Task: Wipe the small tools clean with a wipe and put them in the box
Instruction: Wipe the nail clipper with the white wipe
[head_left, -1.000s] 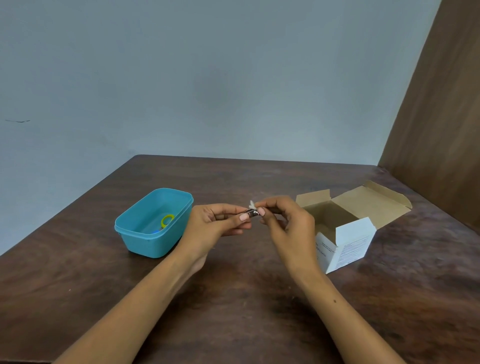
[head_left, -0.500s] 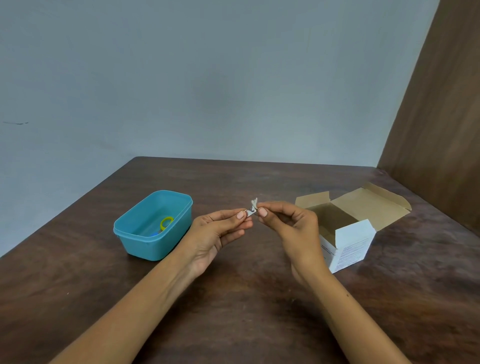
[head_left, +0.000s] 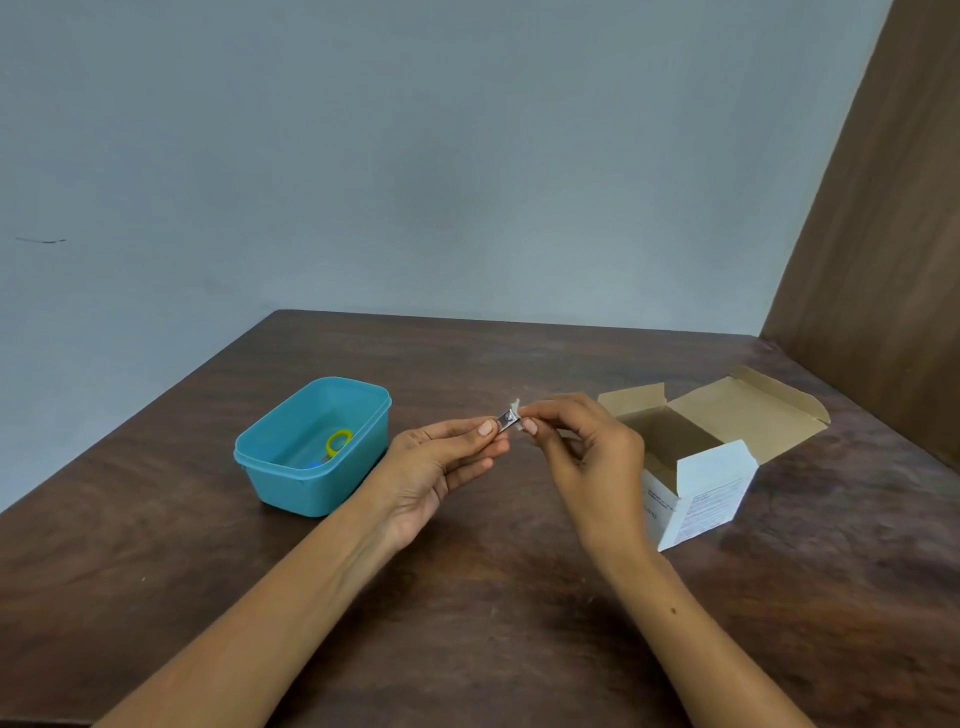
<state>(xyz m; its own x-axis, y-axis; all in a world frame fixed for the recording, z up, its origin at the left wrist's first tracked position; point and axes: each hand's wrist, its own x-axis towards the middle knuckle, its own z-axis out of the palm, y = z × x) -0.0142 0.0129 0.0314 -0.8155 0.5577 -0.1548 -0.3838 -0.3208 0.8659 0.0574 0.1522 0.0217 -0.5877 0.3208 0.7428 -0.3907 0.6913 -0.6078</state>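
Observation:
Above the middle of the table, my left hand (head_left: 441, 462) pinches a small shiny metal tool (head_left: 505, 419) between thumb and fingers. My right hand (head_left: 587, 447) pinches a small white wipe (head_left: 515, 406) against the tool's far end. Most of the tool is hidden by the fingertips. A teal plastic box (head_left: 275, 480) stands open to the left, with a yellow ring-shaped item (head_left: 338, 440) and something blue (head_left: 313, 464) inside.
An open white and brown cardboard carton (head_left: 696, 493) stands to the right of my right hand, flaps spread. The dark wooden table (head_left: 467, 623) meets a grey wall behind and a brown wooden panel (head_left: 883, 260) on the right.
Both hands have lowered slightly and stayed together. More of the metal tool shows between the fingertips, with the wipe now at its far end.

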